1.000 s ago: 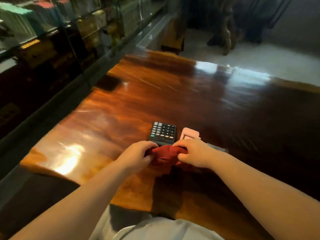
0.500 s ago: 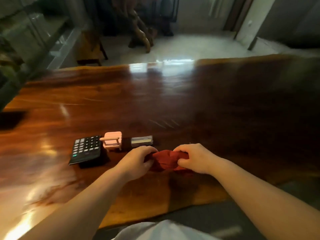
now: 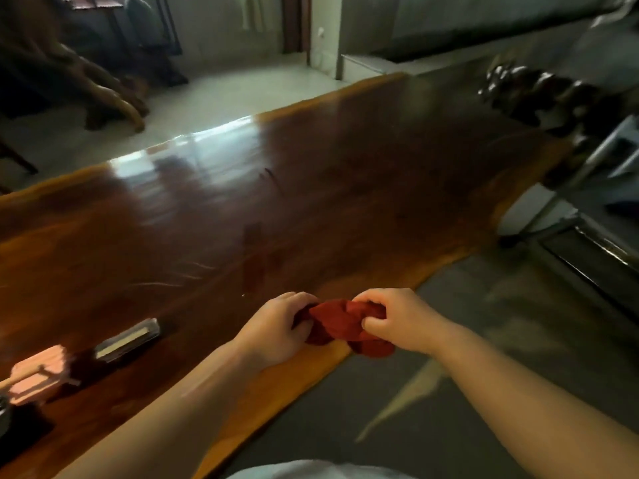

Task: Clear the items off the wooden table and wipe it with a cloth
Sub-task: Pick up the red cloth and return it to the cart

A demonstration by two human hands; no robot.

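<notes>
Both hands grip the bunched red cloth (image 3: 345,323) at the desk's (image 3: 311,202) near edge, left hand (image 3: 276,331) and right hand (image 3: 397,319) pinching either end; a pink item (image 3: 34,375) and a flat case (image 3: 128,340) remain at near left; wiping now risks knocking them off.

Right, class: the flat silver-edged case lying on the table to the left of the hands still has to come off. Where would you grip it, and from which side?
Grip the flat case across its two long edges, coming down from above. It lies flat on the wooden table, long and thin, with bare wood along both long sides; the pink item crowds its left end.
</notes>
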